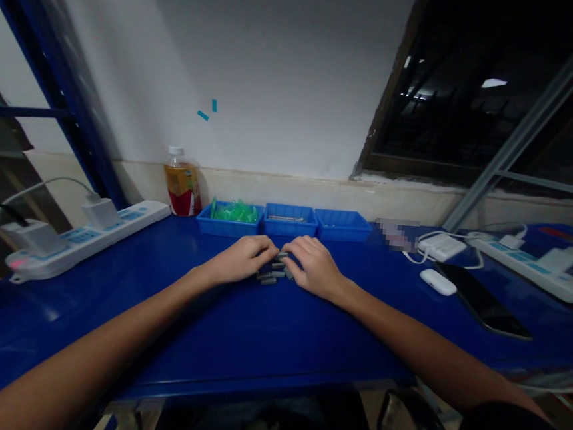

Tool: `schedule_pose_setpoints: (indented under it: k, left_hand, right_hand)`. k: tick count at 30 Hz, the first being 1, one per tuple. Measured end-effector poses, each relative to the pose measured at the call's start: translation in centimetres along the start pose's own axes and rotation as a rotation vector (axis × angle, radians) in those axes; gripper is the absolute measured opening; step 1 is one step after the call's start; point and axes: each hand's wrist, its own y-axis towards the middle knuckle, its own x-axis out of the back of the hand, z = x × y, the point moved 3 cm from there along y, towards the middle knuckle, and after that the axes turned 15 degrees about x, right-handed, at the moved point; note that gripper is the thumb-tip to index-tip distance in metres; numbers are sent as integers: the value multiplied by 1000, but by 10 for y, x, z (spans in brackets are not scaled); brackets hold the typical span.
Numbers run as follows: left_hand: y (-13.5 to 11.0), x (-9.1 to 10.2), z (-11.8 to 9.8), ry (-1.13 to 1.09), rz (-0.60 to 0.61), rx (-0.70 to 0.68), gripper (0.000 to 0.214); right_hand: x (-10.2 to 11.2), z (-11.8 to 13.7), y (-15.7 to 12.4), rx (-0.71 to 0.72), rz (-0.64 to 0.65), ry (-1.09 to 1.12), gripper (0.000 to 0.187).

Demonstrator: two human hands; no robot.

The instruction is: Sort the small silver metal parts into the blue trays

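Observation:
Several small dark grey bar-shaped pieces (271, 279) lie in a loose cluster on the blue table, between my hands. My left hand (240, 259) rests at the left of the cluster with its fingers curled and thumb drawn in; what its fingertips hold, if anything, is hidden. From the right, my right hand (316, 266) curls over the pieces, its thumb low and its fingertips at a small grey piece (281, 255). The fingertips of both hands nearly meet at this piece. Image blur hides the finer detail of the pieces.
Behind the hands stand three blue trays: one with green plastic bits (234, 212), one with thin metal parts (289, 218), and a third tray (341, 232). A drink bottle (183, 182), power strips (88, 238), a phone (484, 302) and a white case (438, 282) flank them.

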Motion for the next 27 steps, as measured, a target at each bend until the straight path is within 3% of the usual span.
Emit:
schedule_pose_setpoints:
  k: [2,6,11,19,27]
  left_hand:
    - [0,4,6,-9,56,55,38]
    - [-3,13,27,143,224,88,39]
    - [-4,14,38,243,223,37,19]
    - [0,5,41,214,142,-10,16]
    - [4,4,45,100,1,-24,15]
  right_hand:
    - [3,-19,6,-49,36,-50,22]
    - [-5,-87,29,-319,198,-128,32]
    - [-33,-146,50,-531,480,-148,32]
    - [-46,-156,68,-545,714,-35,29]
    - [-37,-146,62,-506,629,9,33]
